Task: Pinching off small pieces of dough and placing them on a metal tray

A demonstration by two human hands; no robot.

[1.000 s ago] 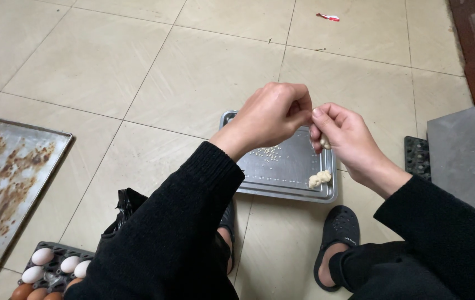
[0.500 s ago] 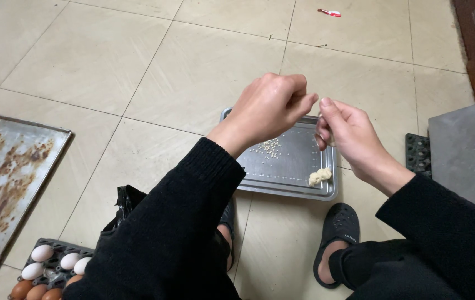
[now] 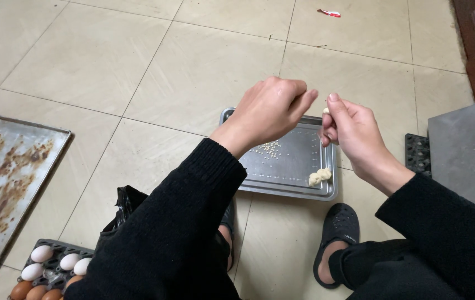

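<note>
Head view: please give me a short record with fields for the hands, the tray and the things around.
left hand: loosely closed above the tray, holds nothing visible
right hand: pinches a small pale dough bit
metal tray: on tiled floor, holds tiny pale balls and a dough lump
left side: rusty baking sheet, egg carton

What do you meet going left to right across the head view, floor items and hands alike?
Rusty baking tray → egg carton → black bag → left hand → right hand → black grid mat → grey slab.
</note>
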